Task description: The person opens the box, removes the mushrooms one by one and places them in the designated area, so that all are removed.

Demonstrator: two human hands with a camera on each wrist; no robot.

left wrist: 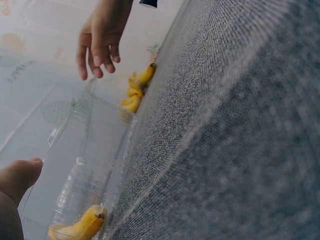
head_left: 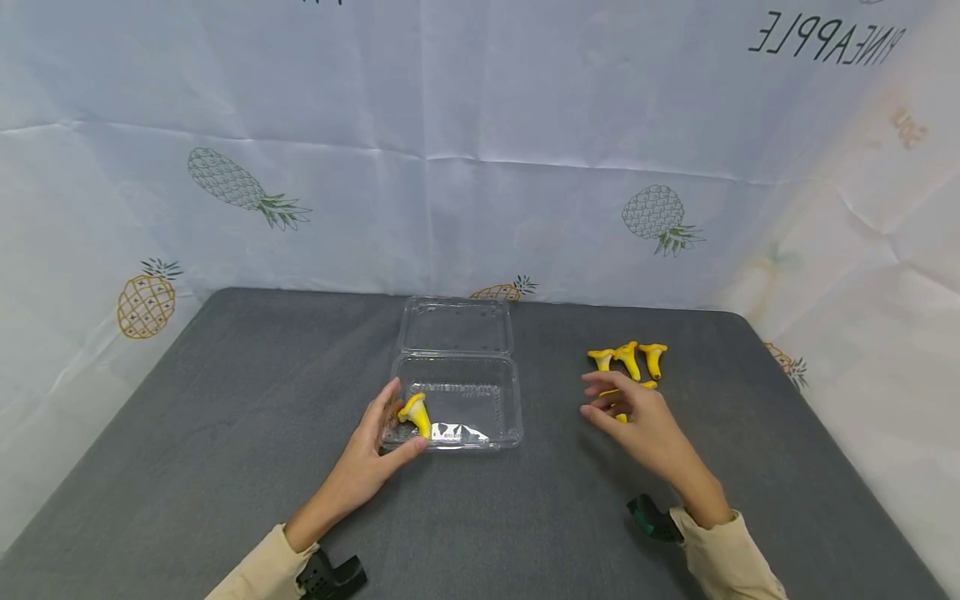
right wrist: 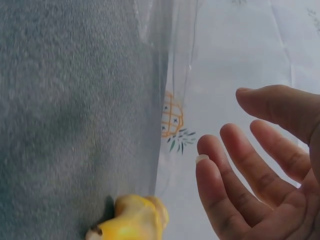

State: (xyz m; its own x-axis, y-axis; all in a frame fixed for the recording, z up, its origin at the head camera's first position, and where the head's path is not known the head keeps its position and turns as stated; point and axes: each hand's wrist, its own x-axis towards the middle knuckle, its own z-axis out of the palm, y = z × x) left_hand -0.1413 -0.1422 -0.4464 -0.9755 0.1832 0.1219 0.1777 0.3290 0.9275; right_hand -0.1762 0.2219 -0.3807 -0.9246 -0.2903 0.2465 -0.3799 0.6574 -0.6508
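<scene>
A clear plastic clamshell box lies unfolded on the table, its lid laid back away from me. One yellow chanterelle-shaped mushroom is inside, near the left front corner. My left hand rests at that corner, fingers along the left wall and thumb extended at the front rim. To the right, my right hand hovers over a group of similar yellow mushrooms, partly hiding the nearest ones. Its fingers are loosely bent with nothing between them, and a yellow mushroom shows below it in the right wrist view.
A dark grey cloth-covered table carries everything. Behind it hangs a white curtain printed with pineapples. Dark wrist mounts sit below both hands.
</scene>
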